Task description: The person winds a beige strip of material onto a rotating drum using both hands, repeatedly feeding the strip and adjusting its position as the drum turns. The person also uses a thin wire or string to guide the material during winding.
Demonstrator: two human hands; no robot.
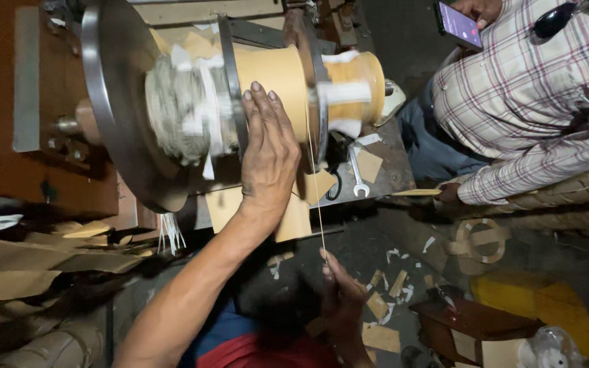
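left hand (269, 153) flat on coil (274, 75) | right hand (339, 289) pinching wire (316, 184)

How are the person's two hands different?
The left hand lies flat and open, fingers spread up against the yellow-wrapped coil; the right hand is curled, pinching a thin strand. The left hand sits high at the winding machine; the right hand hangs low near the floor. Both are bare.

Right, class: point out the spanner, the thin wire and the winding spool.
spanner (357, 174), head view, middle of its shaft.
thin wire (318, 197), head view, stretch running down from the spool.
winding spool (277, 71), head view, tan wrapped barrel above the left hand.
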